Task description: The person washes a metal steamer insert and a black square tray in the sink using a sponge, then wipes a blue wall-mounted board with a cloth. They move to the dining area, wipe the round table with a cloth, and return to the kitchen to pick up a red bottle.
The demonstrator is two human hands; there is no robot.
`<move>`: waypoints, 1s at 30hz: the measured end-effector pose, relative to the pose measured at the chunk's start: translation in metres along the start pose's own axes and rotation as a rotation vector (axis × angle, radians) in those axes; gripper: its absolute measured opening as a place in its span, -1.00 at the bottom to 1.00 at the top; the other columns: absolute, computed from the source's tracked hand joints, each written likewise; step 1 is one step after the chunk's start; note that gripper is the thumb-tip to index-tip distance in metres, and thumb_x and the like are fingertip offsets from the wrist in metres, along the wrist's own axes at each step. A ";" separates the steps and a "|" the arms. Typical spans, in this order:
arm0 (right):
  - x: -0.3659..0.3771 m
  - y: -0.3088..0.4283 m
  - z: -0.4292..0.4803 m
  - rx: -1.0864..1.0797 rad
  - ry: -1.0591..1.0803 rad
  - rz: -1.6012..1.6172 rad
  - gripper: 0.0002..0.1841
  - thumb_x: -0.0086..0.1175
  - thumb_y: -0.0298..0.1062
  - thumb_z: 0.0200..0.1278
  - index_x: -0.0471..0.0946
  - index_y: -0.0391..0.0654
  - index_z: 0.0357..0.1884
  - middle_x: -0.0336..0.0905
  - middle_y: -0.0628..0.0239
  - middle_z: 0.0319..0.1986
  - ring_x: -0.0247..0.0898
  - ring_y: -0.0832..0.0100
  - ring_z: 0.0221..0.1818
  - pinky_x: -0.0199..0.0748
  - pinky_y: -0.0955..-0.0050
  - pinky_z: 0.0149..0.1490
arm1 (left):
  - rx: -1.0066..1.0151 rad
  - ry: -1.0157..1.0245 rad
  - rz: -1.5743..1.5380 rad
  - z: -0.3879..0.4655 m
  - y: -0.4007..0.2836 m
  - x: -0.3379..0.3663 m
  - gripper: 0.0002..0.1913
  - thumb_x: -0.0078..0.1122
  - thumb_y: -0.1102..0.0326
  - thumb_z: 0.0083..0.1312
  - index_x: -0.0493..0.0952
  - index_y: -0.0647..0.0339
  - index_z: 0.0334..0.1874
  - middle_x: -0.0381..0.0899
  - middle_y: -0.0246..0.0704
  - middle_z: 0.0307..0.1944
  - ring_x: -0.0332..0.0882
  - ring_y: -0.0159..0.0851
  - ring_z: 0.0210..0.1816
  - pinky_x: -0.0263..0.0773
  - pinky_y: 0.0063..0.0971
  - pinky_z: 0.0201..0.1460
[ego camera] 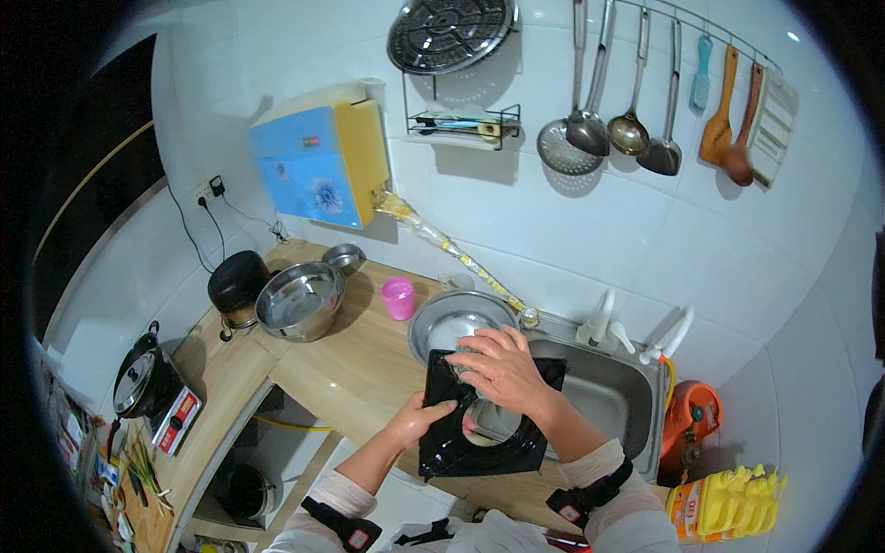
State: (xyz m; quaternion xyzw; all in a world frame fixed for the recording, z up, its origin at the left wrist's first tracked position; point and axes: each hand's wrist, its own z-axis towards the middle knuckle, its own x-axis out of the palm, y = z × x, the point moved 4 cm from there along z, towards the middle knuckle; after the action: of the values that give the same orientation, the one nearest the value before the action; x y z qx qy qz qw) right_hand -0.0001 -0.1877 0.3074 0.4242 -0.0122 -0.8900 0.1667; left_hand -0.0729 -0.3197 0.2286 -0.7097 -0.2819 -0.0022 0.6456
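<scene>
My left hand (416, 419) grips the left edge of a black glossy square panel with a round hole (492, 453), its thumb on top. My right hand (503, 368) lies on the panel's upper part, fingers spread over a greenish cloth or pad that is mostly hidden beneath them. The panel is held over the front of the counter and the near left part of a stainless steel sink (601, 387). Just behind it, a wide metal basin (432, 321) rests on the counter beside the sink.
A pink cup (397, 298), a steel bowl (301, 304) and a dark pot (237, 283) stand left on the wooden counter (346, 366). White faucets (596, 321) rise behind the sink. An orange gas cylinder (688, 422) and yellow molds (740, 504) are at the right.
</scene>
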 end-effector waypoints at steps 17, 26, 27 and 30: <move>0.004 -0.020 0.013 0.797 -0.358 0.526 -0.66 -0.03 -0.25 0.23 0.37 -0.29 -0.06 0.39 0.04 -0.10 0.32 0.20 0.00 0.30 0.34 0.03 | 0.126 -0.220 -0.205 -0.111 -0.019 -0.111 -0.76 -0.03 0.42 0.26 0.40 0.43 -0.08 0.56 -0.06 -0.36 0.58 -0.11 -0.35 0.54 -0.24 -0.25; 0.082 0.049 0.005 0.374 -0.165 0.073 -0.58 -0.08 -0.47 0.19 0.18 -0.38 0.07 0.06 -0.11 0.18 0.09 -0.06 0.19 0.08 0.26 0.25 | 0.273 -0.202 -0.398 -0.107 -0.032 -0.106 -0.73 -0.02 0.36 0.29 0.37 0.41 -0.05 0.57 -0.02 -0.36 0.59 -0.13 -0.39 0.57 -0.28 -0.30; 0.082 0.045 0.003 0.358 -0.134 0.070 -0.61 -0.07 -0.49 0.18 0.21 -0.38 0.05 0.08 -0.11 0.17 0.11 -0.07 0.17 0.11 0.25 0.23 | 0.262 -0.221 -0.385 -0.105 -0.034 -0.107 -0.73 -0.01 0.35 0.29 0.37 0.41 -0.06 0.57 -0.02 -0.36 0.59 -0.13 -0.39 0.57 -0.28 -0.31; 0.075 0.029 -0.012 0.313 -0.108 0.036 -0.69 -0.07 -0.51 0.17 0.28 -0.37 -0.04 0.16 -0.09 0.12 0.16 -0.09 0.12 0.19 0.23 0.18 | 0.227 -0.229 -0.359 -0.098 -0.037 -0.103 -0.71 0.00 0.32 0.29 0.37 0.42 -0.07 0.57 -0.01 -0.36 0.59 -0.12 -0.40 0.57 -0.28 -0.33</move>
State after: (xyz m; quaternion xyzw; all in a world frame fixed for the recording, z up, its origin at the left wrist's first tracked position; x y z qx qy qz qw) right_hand -0.0263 -0.2368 0.2479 0.3963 -0.1671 -0.8956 0.1138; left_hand -0.1389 -0.4504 0.2412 -0.5668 -0.4734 -0.0050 0.6743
